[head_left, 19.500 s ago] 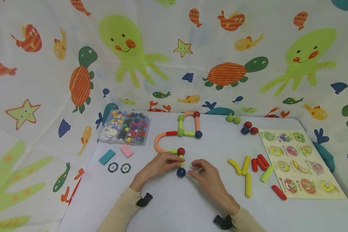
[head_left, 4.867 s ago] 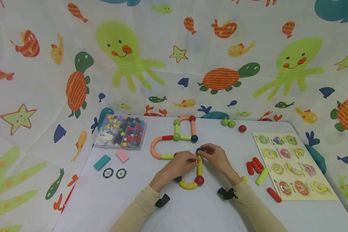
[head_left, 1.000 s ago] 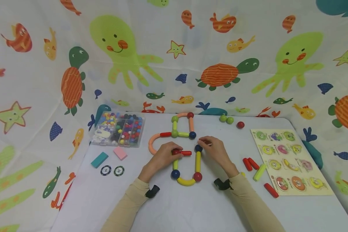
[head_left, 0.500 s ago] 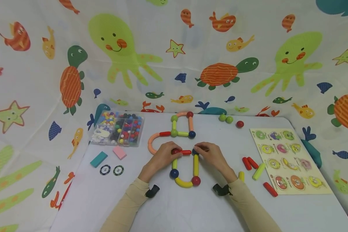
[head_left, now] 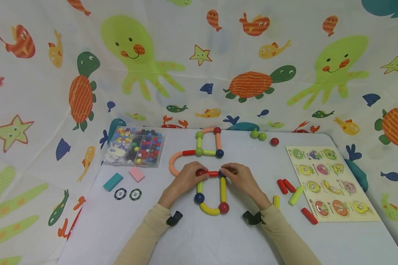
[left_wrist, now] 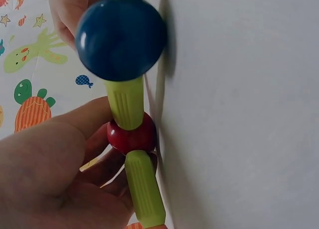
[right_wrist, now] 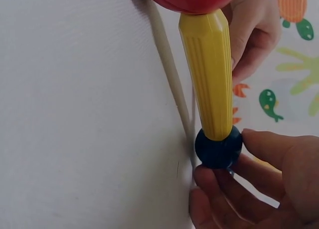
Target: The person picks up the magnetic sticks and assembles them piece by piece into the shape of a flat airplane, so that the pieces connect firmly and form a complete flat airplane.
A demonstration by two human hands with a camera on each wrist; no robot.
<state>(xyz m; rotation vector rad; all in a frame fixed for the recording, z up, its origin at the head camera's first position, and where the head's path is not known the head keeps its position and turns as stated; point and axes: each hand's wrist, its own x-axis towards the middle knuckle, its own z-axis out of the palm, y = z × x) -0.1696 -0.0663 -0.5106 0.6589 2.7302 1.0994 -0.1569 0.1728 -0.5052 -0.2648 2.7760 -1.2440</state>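
My left hand (head_left: 187,179) grips a red ball (left_wrist: 132,134) with thumb and fingers. My right hand (head_left: 244,181) pinches a dark blue ball (right_wrist: 218,150). Between the two balls lies a short red rod (head_left: 213,173), seeming to touch both. Below it, a light green rod (head_left: 199,187), another blue ball (head_left: 199,198), a curved yellow piece (head_left: 209,210), a red ball (head_left: 223,208) and a straight yellow rod (head_left: 223,189) make a closed loop. A salmon-coloured curve (head_left: 174,162) links this to an upper loop, which has a green ball (head_left: 199,151) at its corner.
Left are a bead box (head_left: 160,154), a teal block (head_left: 113,182), a pink block (head_left: 137,174) and two chips (head_left: 135,194). Right are loose red rods (head_left: 309,216), a green rod (head_left: 296,195), a yellow rod (head_left: 276,201), spare balls (head_left: 274,141) and a fruit board (head_left: 333,184).
Over the last second my right hand has taken hold of the blue ball and brought it left to the red rod's end, the yellow rod moving along. My left hand keeps its grip.
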